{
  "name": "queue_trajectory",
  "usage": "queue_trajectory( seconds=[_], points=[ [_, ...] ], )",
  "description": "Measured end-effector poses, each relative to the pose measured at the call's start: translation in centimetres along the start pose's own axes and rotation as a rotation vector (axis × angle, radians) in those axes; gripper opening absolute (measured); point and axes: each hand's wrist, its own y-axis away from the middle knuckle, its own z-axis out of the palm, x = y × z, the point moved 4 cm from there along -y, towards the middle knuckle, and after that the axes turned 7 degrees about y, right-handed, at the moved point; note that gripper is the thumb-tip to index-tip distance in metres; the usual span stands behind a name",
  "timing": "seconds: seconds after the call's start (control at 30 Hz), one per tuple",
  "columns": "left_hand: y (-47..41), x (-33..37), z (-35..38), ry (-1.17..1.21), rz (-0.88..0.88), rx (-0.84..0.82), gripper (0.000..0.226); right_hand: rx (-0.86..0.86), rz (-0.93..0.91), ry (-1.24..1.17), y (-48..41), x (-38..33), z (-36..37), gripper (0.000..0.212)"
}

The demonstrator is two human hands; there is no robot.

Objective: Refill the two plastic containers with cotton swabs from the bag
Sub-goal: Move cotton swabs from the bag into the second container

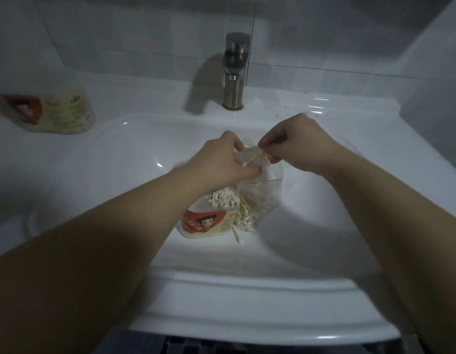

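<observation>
Working over the sink (99,159), the person keeps everything in the basin, likely so stray swabs stay contained. The left hand (221,159) grips the clear bag (262,198) at its mouth, steadying it, while the right hand (296,144) pinches a bundle of cotton swabs (253,157) drawn from it. The open container (206,221) stands just beside the bag, already packed with swabs. The second container (50,113) lies on the counter, well apart.
</observation>
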Motion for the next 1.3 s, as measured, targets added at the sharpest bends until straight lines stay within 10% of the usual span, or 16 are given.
queue_trajectory(
  seconds=[0.57, 0.83, 1.3],
  points=[
    [-0.1, -0.3, 1.5, 0.29, -0.068, -0.078, 0.101, 0.026, 0.033, -0.234, 0.3, -0.2, -0.5, 0.017],
    [-0.8, -0.6, 1.0, 0.321, -0.025, -0.039, 0.011, -0.055, -0.006, -0.395, 0.1, -0.4, 0.4, 0.015],
    [-0.9, -1.5, 0.3, 0.24, -0.064, 0.008, 0.022, 0.066, 0.145, -0.331, -0.3, 1.5, -0.9, 0.018]
  ],
)
